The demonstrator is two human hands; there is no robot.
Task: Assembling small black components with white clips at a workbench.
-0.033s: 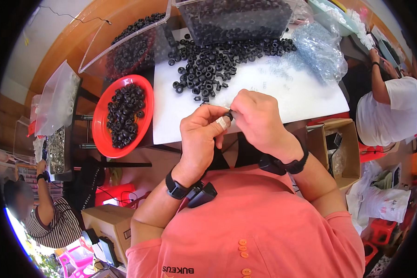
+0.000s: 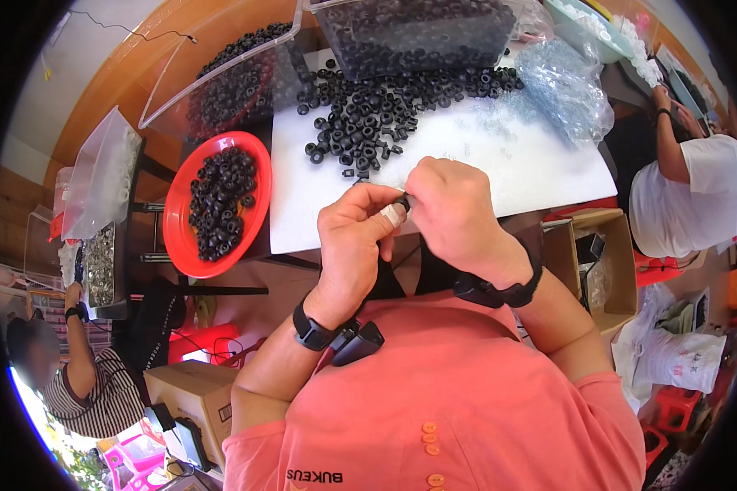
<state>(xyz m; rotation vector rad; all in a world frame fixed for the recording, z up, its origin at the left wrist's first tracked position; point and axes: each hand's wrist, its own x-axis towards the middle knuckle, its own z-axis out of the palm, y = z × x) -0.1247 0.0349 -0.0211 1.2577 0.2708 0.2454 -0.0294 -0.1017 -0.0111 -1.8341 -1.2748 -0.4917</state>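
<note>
At the front edge of the white table top (image 2: 499,186), my two hands meet. Thumb and forefinger of my left hand (image 2: 348,237), the thumb wrapped in a white strip, pinch a small black ring-like part (image 2: 403,201). Against the same part, the fingers of my right hand (image 2: 454,209) are pressed together; whether they hold something else is hidden. Just beyond my hands lies a loose heap of small black round parts (image 2: 360,123), many with a hole through them. Left of my left hand, a red oval tray (image 2: 262,192) holds more black parts.
Clear plastic bins (image 2: 401,45) of black parts stand behind the heap and at the far left. A clear bag (image 2: 561,90) of small bluish pieces lies at the back right. People work at both sides. An open cardboard box (image 2: 626,286) stands at lower right.
My right hand has shifted very slightly to the left against the black part. Everything else looks the same.
</note>
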